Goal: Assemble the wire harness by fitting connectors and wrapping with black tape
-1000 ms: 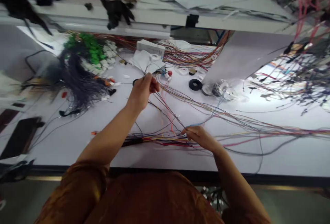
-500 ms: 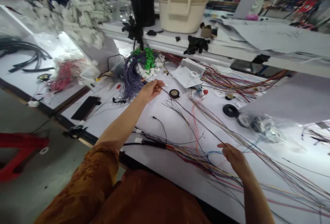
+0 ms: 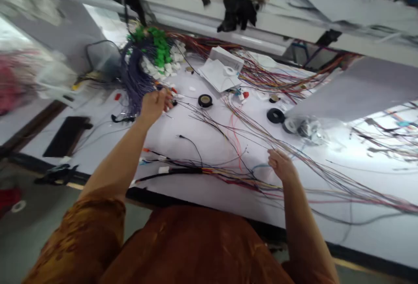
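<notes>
My right hand (image 3: 281, 164) is closed in a pinch on a thin dark wire (image 3: 246, 135), which runs up and to the left across the table. My left hand (image 3: 155, 106) is over the table beside a bundle of purple wires (image 3: 132, 79) with green connectors (image 3: 160, 46) and white ones. Its fingers are curled near small orange and white pieces; what they hold, if anything, is too small and blurred to make out. Loose wire ends lie between my hands, right of a roll of black tape (image 3: 205, 101). A sleeved wire harness (image 3: 186, 170) lies nearer to me.
A white paper packet (image 3: 217, 75) lies at the back, before a long bundle of coloured wires (image 3: 261, 77). Another black tape roll (image 3: 275, 116) and bagged rolls (image 3: 308, 129) are on the right. A shelf (image 3: 196, 7) crosses behind; a dark block (image 3: 67, 136) lies at left.
The view has tilted down and shifted. My left hand has moved toward the purple bundle, and the wire no longer stretches taut between my hands. My right hand still pinches the wire.
</notes>
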`<state>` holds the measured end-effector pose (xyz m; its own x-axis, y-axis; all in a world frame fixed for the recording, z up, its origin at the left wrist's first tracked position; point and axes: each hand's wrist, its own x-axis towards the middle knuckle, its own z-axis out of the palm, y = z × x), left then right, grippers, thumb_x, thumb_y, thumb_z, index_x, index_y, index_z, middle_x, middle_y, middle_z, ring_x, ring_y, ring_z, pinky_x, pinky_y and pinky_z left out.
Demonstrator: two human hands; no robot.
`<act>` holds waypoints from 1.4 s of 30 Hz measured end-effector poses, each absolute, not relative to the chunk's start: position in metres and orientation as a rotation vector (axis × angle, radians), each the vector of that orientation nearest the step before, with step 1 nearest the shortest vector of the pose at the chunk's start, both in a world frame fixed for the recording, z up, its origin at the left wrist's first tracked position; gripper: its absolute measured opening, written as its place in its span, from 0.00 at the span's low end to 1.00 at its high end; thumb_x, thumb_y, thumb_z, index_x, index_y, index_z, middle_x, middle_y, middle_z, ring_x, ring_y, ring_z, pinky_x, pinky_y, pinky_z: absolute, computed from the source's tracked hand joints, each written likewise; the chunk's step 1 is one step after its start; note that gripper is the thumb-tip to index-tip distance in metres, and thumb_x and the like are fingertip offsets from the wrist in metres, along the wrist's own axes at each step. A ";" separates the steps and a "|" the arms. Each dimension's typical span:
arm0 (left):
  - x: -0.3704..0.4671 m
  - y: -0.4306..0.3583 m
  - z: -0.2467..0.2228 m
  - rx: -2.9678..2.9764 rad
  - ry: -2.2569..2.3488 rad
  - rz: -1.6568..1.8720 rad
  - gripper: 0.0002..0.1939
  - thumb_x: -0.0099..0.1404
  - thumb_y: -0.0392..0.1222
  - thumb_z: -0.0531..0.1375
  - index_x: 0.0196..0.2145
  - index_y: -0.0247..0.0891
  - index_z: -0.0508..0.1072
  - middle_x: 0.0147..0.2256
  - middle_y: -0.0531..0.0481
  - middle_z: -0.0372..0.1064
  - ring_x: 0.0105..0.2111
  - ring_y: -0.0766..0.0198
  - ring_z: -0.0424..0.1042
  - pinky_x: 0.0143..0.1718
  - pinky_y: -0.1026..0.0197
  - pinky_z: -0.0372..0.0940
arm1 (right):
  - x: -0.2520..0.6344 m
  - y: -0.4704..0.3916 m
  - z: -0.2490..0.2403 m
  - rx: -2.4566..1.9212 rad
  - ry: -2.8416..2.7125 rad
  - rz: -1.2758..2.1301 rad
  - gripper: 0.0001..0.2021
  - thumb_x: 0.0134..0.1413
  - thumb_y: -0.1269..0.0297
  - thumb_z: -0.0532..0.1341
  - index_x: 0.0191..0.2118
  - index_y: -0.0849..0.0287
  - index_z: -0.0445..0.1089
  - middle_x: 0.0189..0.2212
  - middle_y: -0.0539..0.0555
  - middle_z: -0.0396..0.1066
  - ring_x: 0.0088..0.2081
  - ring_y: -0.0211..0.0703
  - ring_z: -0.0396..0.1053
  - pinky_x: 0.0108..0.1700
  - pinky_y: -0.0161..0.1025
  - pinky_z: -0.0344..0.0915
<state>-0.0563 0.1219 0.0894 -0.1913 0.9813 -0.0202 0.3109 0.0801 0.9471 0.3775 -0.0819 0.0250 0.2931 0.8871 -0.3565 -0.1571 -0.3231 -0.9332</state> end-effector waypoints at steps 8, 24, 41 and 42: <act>-0.074 0.082 0.056 1.168 1.657 1.151 0.26 0.73 0.54 0.52 0.26 0.35 0.75 0.11 0.58 0.61 0.15 0.72 0.55 0.19 0.63 0.49 | 0.371 -0.072 0.018 -1.499 -0.528 1.138 0.25 0.48 0.39 0.66 0.27 0.57 0.59 0.14 0.37 0.42 0.15 0.25 0.39 0.15 0.27 0.39; -0.094 -0.058 0.061 0.667 1.234 1.090 0.08 0.59 0.41 0.69 0.31 0.33 0.79 0.26 0.46 0.75 0.21 0.69 0.71 0.21 0.68 0.69 | 0.395 -0.051 0.042 -2.258 -1.056 0.079 0.15 0.46 0.67 0.59 0.44 0.59 0.62 0.40 0.60 0.71 0.43 0.50 0.70 0.48 0.53 0.67; -0.190 -0.081 0.029 1.843 1.662 0.693 0.18 0.59 0.42 0.65 0.47 0.39 0.76 0.44 0.42 0.70 0.41 0.56 0.69 0.47 0.52 0.65 | 0.038 -0.016 0.038 -0.999 -1.955 1.502 0.04 0.62 0.62 0.53 0.39 0.56 0.58 0.26 0.46 0.65 0.29 0.36 0.62 0.36 0.36 0.58; -0.190 -0.080 0.023 1.880 1.645 0.676 0.16 0.61 0.41 0.63 0.48 0.38 0.75 0.45 0.42 0.69 0.43 0.55 0.68 0.48 0.52 0.64 | 0.033 -0.016 0.036 -0.998 -1.953 1.490 0.04 0.62 0.62 0.52 0.38 0.56 0.58 0.27 0.46 0.65 0.30 0.36 0.62 0.37 0.36 0.59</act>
<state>-0.1903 -0.0801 0.0227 0.1258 0.9919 0.0170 0.7173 -0.1028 0.6891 0.0330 -0.0155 0.0358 -0.6155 0.7864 -0.0516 0.2577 0.1389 -0.9562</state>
